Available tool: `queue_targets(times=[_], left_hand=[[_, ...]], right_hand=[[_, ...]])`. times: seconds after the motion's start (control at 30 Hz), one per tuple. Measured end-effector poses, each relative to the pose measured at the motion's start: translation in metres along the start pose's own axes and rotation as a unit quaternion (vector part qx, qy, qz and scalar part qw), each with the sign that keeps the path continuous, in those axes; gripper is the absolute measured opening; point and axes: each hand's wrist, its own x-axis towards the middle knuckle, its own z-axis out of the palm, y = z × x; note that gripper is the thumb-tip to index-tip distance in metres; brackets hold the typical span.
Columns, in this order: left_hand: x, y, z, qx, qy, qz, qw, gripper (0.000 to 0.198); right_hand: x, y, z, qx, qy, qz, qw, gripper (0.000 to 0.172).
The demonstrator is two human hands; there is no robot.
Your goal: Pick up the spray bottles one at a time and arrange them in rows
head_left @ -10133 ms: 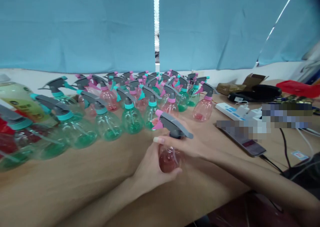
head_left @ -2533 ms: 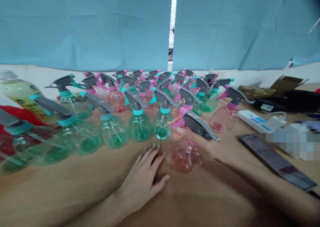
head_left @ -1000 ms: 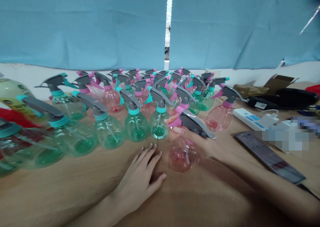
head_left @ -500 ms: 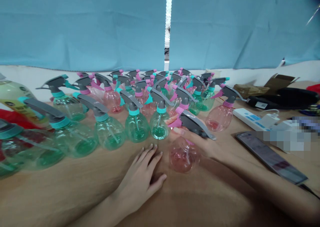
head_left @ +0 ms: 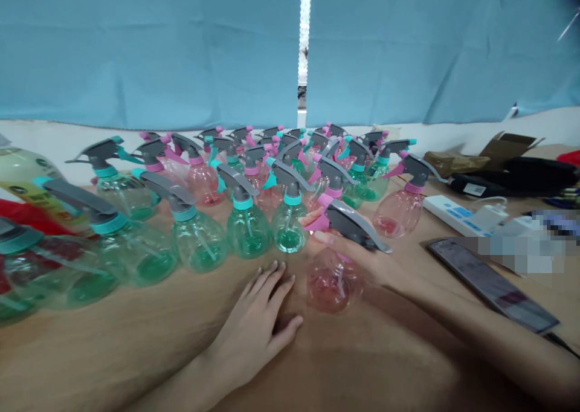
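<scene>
My right hand (head_left: pixel 357 255) is closed round the neck of a pink spray bottle (head_left: pixel 333 286), just under its grey and pink trigger head. That bottle stands upright at the front of the group, and part of its neck is hidden by my fingers. My left hand (head_left: pixel 260 309) lies flat on the wooden table (head_left: pixel 149 351), fingers spread, holding nothing. Just beyond its fingertips stand a green spray bottle (head_left: pixel 290 225) and another green spray bottle (head_left: pixel 248 229), both with turquoise collars. To the right behind my right hand is a separate pink spray bottle (head_left: pixel 399 209).
Several more green and pink spray bottles crowd the table's back and left. At far left stands a large yellow-labelled bottle (head_left: pixel 31 176). On the right lie a phone (head_left: pixel 492 285), a white power strip (head_left: pixel 453 215), dark items and an open cardboard box (head_left: pixel 510 152). A blue curtain (head_left: pixel 181 49) hangs behind.
Almost nothing differs. Both hands and the pink spray bottle keep their places; the view has shifted only very slightly.
</scene>
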Motion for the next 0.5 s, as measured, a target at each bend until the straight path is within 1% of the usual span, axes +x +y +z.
queue_targets(times=[0.07,0.3,0.5], left_hand=[[-0.0001,0.0000,0.0000,0.000,0.000,0.000,1.000,0.051],[-0.0009,-0.0003,-0.0001,-0.008,0.000,-0.002,1.000,0.051],[-0.0008,-0.0009,0.0011,-0.012,0.007,-0.004,1.000,0.051]], right_hand=[[0.0002,-0.0003,0.0003,0.003,0.000,-0.009,1.000,0.015],[0.0005,-0.0058,0.0003,0.021,-0.005,-0.007,1.000,0.010],[0.0012,-0.0072,-0.0020,-0.014,-0.013,-0.015,1.000,0.015]])
